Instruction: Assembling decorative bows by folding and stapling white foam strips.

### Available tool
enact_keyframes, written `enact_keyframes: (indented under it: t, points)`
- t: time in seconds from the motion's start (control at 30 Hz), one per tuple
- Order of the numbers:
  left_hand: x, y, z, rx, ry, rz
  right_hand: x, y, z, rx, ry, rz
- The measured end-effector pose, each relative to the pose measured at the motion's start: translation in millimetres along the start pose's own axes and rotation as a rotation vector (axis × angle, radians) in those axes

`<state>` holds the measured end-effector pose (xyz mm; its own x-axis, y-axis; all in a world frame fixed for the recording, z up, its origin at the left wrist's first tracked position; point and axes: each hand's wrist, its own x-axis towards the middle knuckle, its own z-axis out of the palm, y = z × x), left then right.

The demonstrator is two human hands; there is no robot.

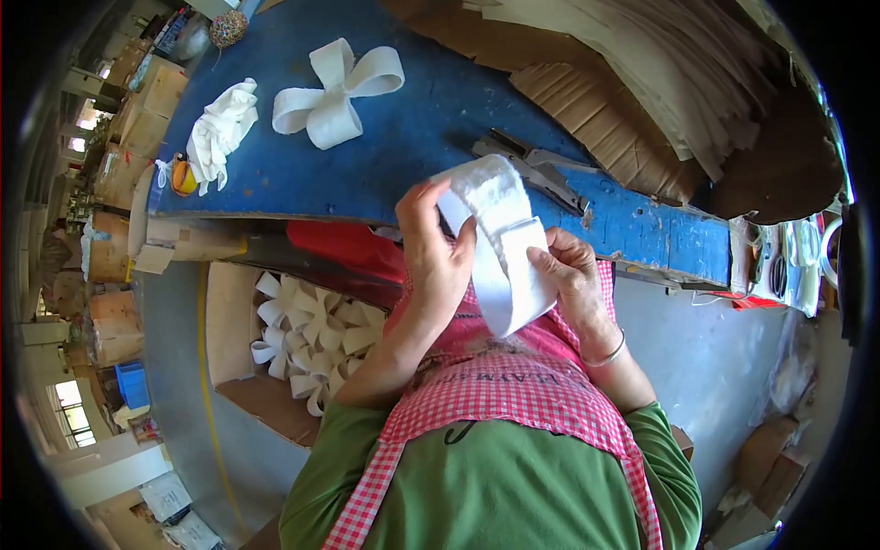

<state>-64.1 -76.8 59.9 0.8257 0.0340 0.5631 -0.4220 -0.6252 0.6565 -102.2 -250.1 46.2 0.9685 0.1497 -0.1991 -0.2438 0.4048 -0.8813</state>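
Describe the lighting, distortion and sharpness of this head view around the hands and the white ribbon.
Head view: even daylight, soft shadows only; the white ribbon loop is bright, its texture partly washed out; left hand and right hand look sharp; fisheye bends the blue table edge into a curve; dark vignette rings the frame; far windows at the left blow out.

Finished bow [337,92] on the table [431,119]; stapler [532,170], seemingly, right of it.

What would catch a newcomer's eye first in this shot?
Probably the wide white ribbon looped between the left hand and right hand, above a pink checked apron. Next, the finished white ribbon bow lying on the blue table, and a cardboard box of similar bows at the lower left.
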Motion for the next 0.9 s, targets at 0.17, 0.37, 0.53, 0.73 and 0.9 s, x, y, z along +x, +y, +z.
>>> enact_keyframes:
  t: [0.17,0.37,0.53,0.73,0.9]
  points:
    - [-25,13,-10,-0.833,-0.395,-0.602,0,6,-2,0.028,-0.009,-0.006]
    - [-23,0,0,-0.879,-0.395,-0.694,-2,8,-1,-0.136,0.126,-0.027]
    - [-23,-8,1,-0.934,-0.321,-0.777,-6,11,-17,-0.045,0.128,-0.071]
    - [-26,-4,4,-0.937,-0.335,-0.743,-6,13,-2,-0.168,0.012,-0.003]
    - [-33,-11,5,-0.901,-0.395,-0.664,-4,19,-5,-0.179,-0.026,0.031]
